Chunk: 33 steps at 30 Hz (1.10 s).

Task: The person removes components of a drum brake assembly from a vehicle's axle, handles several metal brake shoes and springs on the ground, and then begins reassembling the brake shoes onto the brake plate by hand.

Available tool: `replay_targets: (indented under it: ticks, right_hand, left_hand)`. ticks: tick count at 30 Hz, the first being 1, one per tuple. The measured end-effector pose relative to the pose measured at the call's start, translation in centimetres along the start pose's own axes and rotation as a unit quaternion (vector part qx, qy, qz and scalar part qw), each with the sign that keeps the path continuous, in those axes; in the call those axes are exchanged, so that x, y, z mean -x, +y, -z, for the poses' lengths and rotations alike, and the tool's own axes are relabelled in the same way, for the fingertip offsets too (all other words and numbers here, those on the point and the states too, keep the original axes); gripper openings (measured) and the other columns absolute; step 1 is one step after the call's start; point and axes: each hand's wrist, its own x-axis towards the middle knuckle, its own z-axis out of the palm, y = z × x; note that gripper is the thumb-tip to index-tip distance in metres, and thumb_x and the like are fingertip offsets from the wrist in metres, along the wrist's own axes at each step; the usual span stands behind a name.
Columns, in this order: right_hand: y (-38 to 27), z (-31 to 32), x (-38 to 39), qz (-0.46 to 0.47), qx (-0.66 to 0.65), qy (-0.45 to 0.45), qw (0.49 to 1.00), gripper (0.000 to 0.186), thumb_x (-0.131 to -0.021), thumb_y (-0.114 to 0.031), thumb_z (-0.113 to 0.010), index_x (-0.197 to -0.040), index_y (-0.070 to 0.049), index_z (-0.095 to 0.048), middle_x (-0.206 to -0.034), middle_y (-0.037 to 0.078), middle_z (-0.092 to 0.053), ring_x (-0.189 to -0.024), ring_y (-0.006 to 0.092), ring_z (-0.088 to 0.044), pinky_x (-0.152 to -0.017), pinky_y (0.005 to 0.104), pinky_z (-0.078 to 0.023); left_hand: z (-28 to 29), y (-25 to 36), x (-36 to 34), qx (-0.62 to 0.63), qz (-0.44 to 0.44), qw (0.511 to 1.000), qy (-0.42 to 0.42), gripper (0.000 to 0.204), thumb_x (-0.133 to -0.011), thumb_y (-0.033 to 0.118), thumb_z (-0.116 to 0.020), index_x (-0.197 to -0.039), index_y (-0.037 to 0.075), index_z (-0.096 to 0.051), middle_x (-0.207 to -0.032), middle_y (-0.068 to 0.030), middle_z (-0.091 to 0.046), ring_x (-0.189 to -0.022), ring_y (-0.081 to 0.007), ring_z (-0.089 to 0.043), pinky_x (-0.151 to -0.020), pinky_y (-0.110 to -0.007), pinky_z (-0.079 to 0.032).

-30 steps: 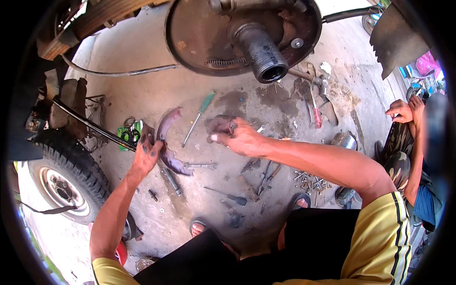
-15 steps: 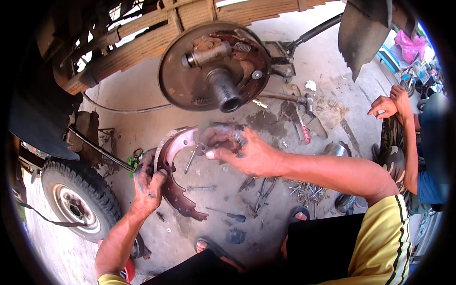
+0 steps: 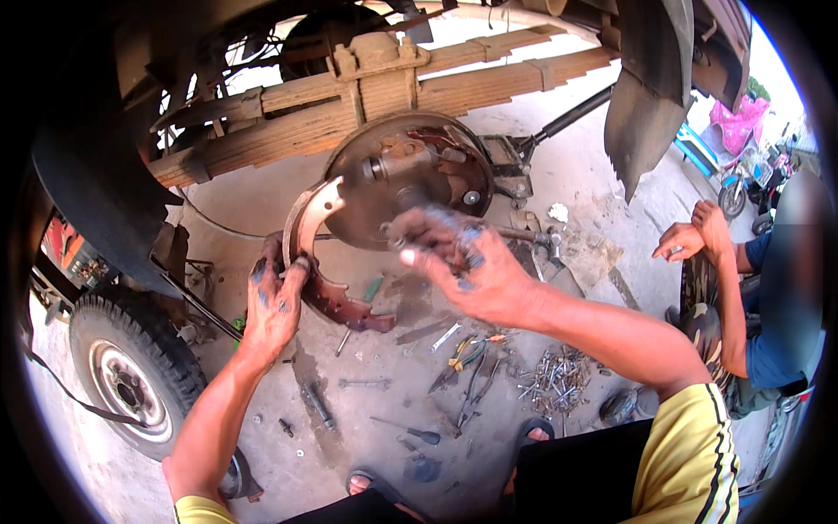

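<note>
A curved brake shoe [image 3: 305,236] is gripped in my left hand [image 3: 275,293], whose blackened fingers wrap its outer edge left of the backing plate. Its upper end overlaps the plate in view, and its toothed lower end points right. My right hand [image 3: 458,262], greasy and partly blurred, is raised in front of the round backing plate [image 3: 349,205], apart from the shoe. Its thumb and fingers are curled together around something small and dark that I cannot make out. Behind this hand, the hub spindle is partly hidden; the wheel cylinder [image 3: 397,164] shows on the plate.
Leaf springs [image 3: 288,131] run above the plate. A tyred wheel [image 3: 131,375] stands at the left. Pliers [image 3: 470,358], a screwdriver [image 3: 423,434], a hammer [image 3: 550,240] and a pile of bolts [image 3: 559,380] lie on the ground. Another person's hands [image 3: 698,231] are at the right.
My right hand has moved away from the brake shoe's upper end, to the right. The shoe has turned, its lower end swinging up and right. The whole view has shifted, showing more above.
</note>
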Motion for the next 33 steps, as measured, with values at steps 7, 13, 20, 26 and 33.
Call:
replay_targets:
  ticks: [7,13,20,26,33]
  right_hand:
    - [0.3,1.5,-2.3,0.174,0.260,0.088,0.946,0.021,-0.087,-0.005,-0.059,-0.107,0.003,-0.058,-0.097,0.020,-0.063,-0.088,0.0408,-0.062,-0.079,0.0483,-0.050]
    - [0.5,0.6,-6.7,0.274,0.461,0.126,0.835,0.034,-0.079,-0.019,-0.077,-0.107,-0.005,-0.064,-0.099,0.014,-0.063,-0.090,0.0332,-0.060,-0.078,0.0437,-0.045]
    - [-0.6,-0.5,-8.2,0.273,0.615,0.091,0.735,0.042,-0.071,-0.032,-0.083,-0.108,-0.018,-0.071,-0.092,0.005,-0.061,-0.083,0.0262,-0.057,-0.071,0.0414,-0.037]
    - [-0.1,-0.7,-9.3,0.255,0.642,0.093,0.717,0.037,-0.071,-0.033,-0.083,-0.103,-0.017,-0.072,-0.090,0.005,-0.060,-0.082,0.0257,-0.056,-0.070,0.0418,-0.035]
    - [0.0,-0.3,-9.2,0.279,0.640,0.097,0.709,0.034,-0.068,-0.031,-0.086,-0.094,-0.014,-0.072,-0.088,0.008,-0.059,-0.081,0.0268,-0.055,-0.069,0.0409,-0.035]
  left_hand:
    - [0.4,-2.4,-2.5,-0.024,-0.080,0.996,0.024,0.041,-0.095,0.026,-0.052,-0.126,-0.001,-0.049,-0.113,-0.0266,-0.062,-0.103,-0.0433,-0.060,-0.093,-0.043,-0.046]
    - [1.0,-3.7,-2.4,-0.014,-0.058,0.998,0.020,0.042,-0.093,0.023,-0.054,-0.127,-0.001,-0.047,-0.110,-0.0269,-0.066,-0.104,-0.0426,-0.065,-0.092,-0.044,-0.048]
    - [1.1,-6.3,-2.7,0.026,-0.065,0.997,0.020,0.041,-0.091,0.023,-0.054,-0.125,0.000,-0.047,-0.109,-0.0280,-0.066,-0.103,-0.0462,-0.064,-0.092,-0.048,-0.047]
    - [0.5,-7.4,-3.0,0.058,-0.042,0.997,-0.022,0.041,-0.089,0.021,-0.054,-0.124,-0.001,-0.048,-0.107,-0.0289,-0.065,-0.102,-0.0491,-0.062,-0.091,-0.049,-0.047]
    - [-0.6,-11.0,-2.4,0.019,-0.015,0.998,-0.057,0.043,-0.090,0.023,-0.054,-0.126,0.000,-0.051,-0.102,-0.0292,-0.064,-0.085,-0.0442,-0.061,-0.082,-0.048,-0.048]
